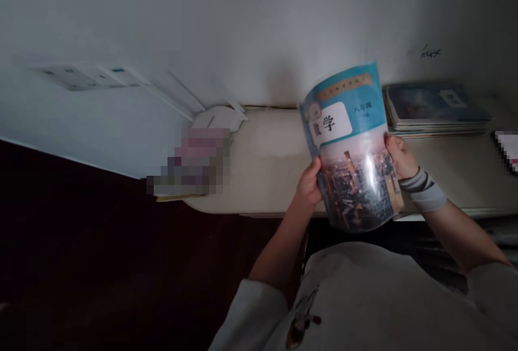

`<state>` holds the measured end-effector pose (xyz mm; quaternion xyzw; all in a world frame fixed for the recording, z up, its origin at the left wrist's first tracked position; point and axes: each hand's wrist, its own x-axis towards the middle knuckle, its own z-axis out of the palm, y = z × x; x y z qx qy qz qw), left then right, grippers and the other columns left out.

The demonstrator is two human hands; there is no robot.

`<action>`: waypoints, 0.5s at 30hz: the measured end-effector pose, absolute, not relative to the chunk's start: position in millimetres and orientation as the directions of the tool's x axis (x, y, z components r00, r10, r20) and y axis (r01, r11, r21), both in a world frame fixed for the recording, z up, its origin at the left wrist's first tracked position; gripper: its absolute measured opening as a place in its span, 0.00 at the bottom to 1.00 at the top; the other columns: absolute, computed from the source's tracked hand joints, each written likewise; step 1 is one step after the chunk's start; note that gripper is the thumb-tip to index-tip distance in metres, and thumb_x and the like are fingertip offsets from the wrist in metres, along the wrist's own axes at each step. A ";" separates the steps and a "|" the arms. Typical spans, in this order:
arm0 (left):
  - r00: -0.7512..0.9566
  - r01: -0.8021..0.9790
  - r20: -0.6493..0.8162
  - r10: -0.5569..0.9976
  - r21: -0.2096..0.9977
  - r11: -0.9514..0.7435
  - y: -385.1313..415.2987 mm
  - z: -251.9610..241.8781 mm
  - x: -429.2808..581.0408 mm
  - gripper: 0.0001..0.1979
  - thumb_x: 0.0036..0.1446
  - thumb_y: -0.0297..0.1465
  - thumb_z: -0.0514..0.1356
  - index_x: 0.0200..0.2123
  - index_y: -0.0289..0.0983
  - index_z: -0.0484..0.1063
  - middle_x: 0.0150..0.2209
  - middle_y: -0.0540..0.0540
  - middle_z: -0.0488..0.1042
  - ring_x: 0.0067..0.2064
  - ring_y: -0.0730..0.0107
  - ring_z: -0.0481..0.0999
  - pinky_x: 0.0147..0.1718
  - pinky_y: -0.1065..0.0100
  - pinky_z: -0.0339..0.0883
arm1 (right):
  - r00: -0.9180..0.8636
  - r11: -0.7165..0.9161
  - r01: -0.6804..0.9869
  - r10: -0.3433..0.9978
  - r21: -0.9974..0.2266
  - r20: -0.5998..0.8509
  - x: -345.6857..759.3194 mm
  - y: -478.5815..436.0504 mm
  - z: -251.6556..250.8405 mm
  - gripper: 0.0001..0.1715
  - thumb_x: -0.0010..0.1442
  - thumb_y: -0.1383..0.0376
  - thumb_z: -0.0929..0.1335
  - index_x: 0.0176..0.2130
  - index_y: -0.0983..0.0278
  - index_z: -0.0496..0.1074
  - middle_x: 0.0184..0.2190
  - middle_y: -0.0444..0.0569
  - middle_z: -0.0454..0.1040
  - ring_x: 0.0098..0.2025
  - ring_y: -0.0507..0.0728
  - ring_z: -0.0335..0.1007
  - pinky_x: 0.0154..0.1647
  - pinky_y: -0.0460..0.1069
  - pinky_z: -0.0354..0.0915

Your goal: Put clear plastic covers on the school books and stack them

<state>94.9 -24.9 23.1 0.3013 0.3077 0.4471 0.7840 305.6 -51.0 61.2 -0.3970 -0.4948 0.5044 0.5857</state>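
A glossy mathematics textbook (356,151) is held up in front of me, its cover curved outward, blue above and a city picture below. My left hand (311,181) grips its left edge, thumb on the front. On the opposite edge my right hand (400,157) is closed around the side, with a grey band (424,189) at that wrist. Fingers of both hands are partly hidden behind the book. Just beyond my right hand lies a stack of books (437,108), a dark blue cover on top.
A narrow pale tabletop (267,173) runs along the white wall (259,22). At its left end sit a blurred pink item (202,151) and a white object (218,117). Another blurred item (508,149) lies at the far right. A wall socket panel (89,77) is at left.
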 end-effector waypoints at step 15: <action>0.627 -0.124 -0.338 0.702 0.846 0.518 33.9 72.6 137.3 0.36 0.52 0.61 0.51 0.44 0.36 0.74 0.39 0.38 0.79 0.49 0.48 0.76 0.44 0.51 0.72 | -0.162 -0.007 -0.436 0.984 -0.900 0.070 348.5 -72.6 59.9 0.17 0.46 0.58 0.75 0.35 0.62 0.72 0.22 0.40 0.73 0.19 0.49 0.69 0.19 0.43 0.70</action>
